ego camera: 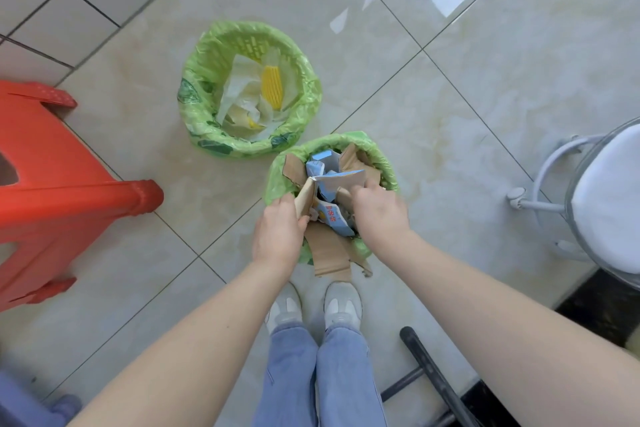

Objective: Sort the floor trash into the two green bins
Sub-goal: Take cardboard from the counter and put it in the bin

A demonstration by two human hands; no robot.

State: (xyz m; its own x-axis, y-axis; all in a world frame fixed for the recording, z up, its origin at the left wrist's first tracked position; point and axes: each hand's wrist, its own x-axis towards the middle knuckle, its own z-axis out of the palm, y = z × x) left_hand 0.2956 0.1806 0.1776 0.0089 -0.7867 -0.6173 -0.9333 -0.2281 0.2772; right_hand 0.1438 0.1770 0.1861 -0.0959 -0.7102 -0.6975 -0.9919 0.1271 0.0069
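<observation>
I judge I'm at the packing step: paper trash is going into the near green bin [384,163], and next I must press it below the rim. My left hand [278,232] grips a brown cardboard strip [304,198], fingers curled round it. My right hand [379,208] pinches the blue-and-white carton [341,178] just beyond its fingertips. The far green bin [211,146] holds plastic wrappers [242,87].

We see a red plastic stool [52,184] on the left and a white-cushioned chair [609,204] on the right. Near us stand white shoes [341,305] and blue jeans [318,374] on the pale tiled floor [485,97].
</observation>
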